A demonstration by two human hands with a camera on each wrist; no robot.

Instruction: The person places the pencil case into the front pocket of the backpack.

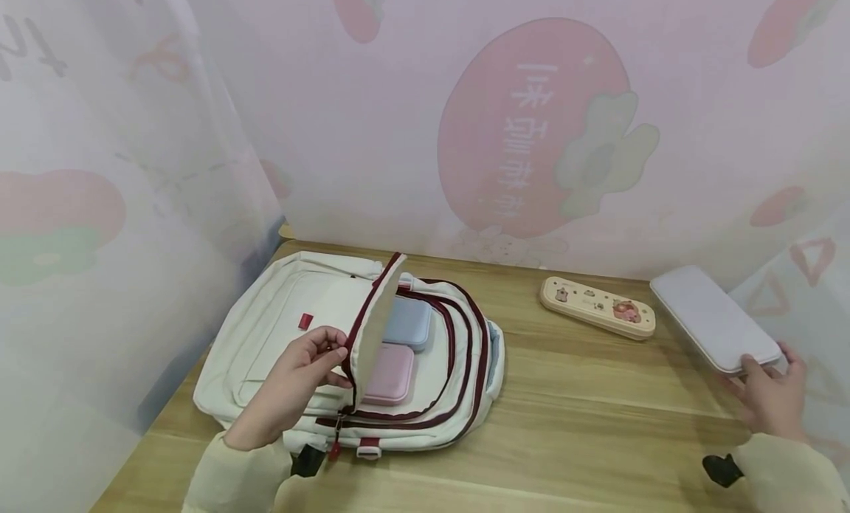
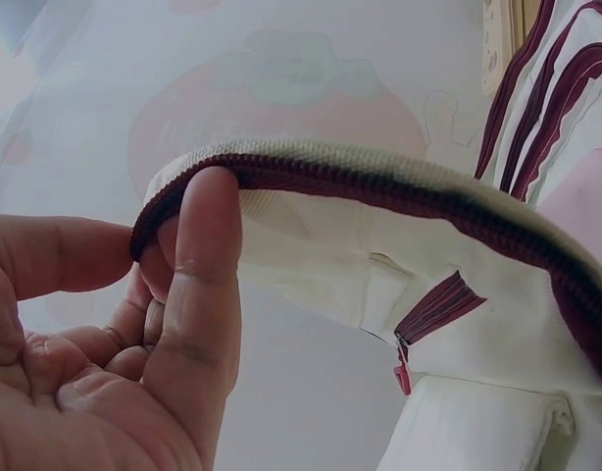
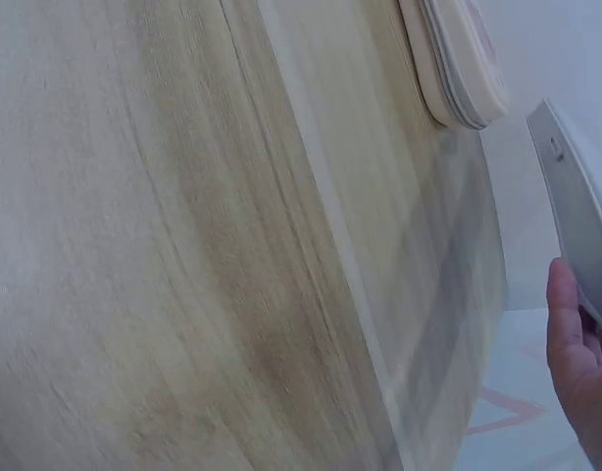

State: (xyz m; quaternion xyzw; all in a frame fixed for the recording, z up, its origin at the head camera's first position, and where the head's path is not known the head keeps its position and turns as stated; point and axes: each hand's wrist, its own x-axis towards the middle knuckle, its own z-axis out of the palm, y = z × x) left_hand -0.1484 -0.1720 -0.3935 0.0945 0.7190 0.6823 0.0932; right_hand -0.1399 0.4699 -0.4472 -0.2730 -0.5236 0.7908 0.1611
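A white backpack [image 1: 279, 299] with dark red zippers lies flat on the wooden table. My left hand [image 1: 299, 384] pinches the zippered edge of its front flap [image 1: 375, 321] and holds it raised; the left wrist view shows thumb and fingers on the flap's edge [image 2: 311, 177]. Inside the opened pocket lie a blue case [image 1: 410, 322] and a pink case [image 1: 390, 373], both partly covered by the flap. At the far right, my right hand [image 1: 770, 387] grips the near end of a white, flat rectangular case [image 1: 713, 317], held tilted above the table.
A cream pencil case [image 1: 598, 306] with cartoon pictures lies on the table [image 1: 564, 424] between the backpack and the white case. Pale curtains [image 1: 372, 129] with strawberry prints hang behind and at both sides.
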